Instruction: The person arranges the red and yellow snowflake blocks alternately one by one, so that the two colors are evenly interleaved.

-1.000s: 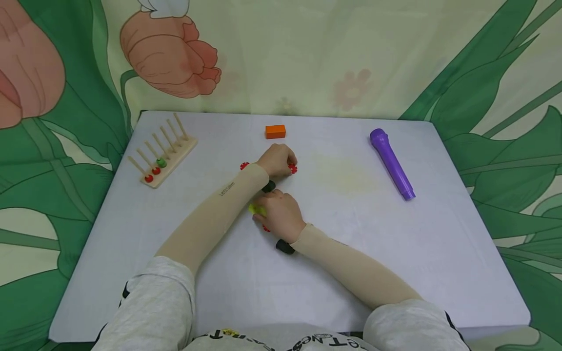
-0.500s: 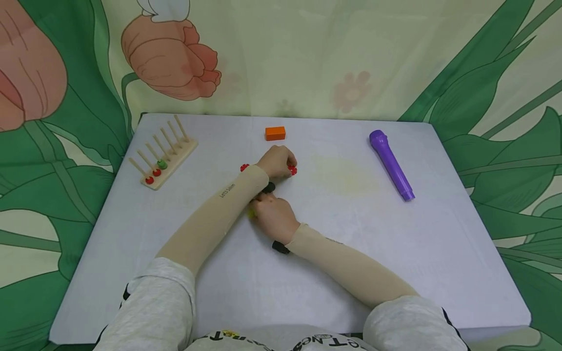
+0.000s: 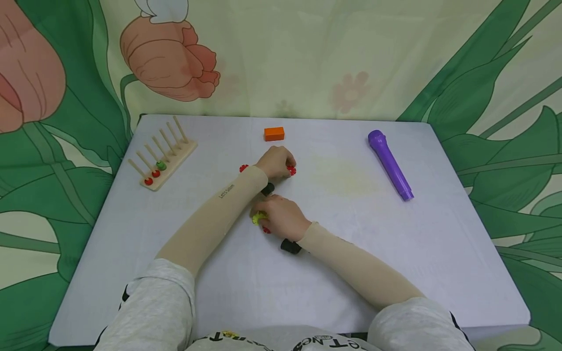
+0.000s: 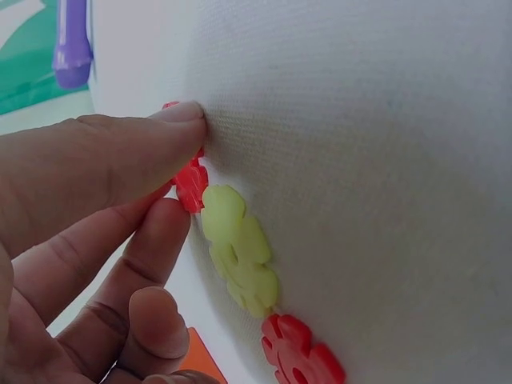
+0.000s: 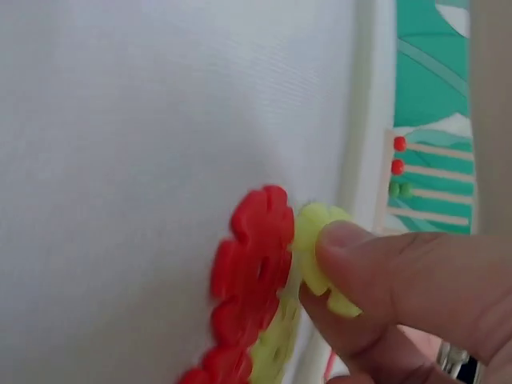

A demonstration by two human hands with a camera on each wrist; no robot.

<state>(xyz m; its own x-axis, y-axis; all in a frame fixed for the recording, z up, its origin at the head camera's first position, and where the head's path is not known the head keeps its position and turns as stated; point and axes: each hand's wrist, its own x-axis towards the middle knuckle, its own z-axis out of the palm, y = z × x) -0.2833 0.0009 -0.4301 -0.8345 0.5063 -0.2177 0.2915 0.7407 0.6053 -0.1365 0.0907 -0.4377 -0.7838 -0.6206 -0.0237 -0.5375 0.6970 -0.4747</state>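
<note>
Near the middle of the table my left hand (image 3: 276, 162) pinches a red flower-shaped plastic piece (image 4: 190, 186) between thumb and fingers. A yellow flower piece (image 4: 240, 252) and another red flower piece (image 4: 300, 352) follow it in a row in the left wrist view. Closer to my body, my right hand (image 3: 285, 217) pinches a separate-looking yellow flower piece (image 5: 316, 240) by thumb and finger. Right beside it stands a red flower piece (image 5: 252, 268), with more red and yellow pieces below. Whether the yellow piece touches the red one, I cannot tell. My left forearm hides part of the row.
A wooden peg stand (image 3: 171, 163) with red and green beads is at the table's left. An orange block (image 3: 274, 134) lies beyond my left hand. Toward the right lies a purple microphone-like tube (image 3: 391, 165). A patterned cloth (image 3: 307, 58) hangs behind the table (image 3: 439, 243).
My right hand moves slightly forward and left, then back toward my body and right, still with the yellow flower piece. My left hand stays in place on the red one.
</note>
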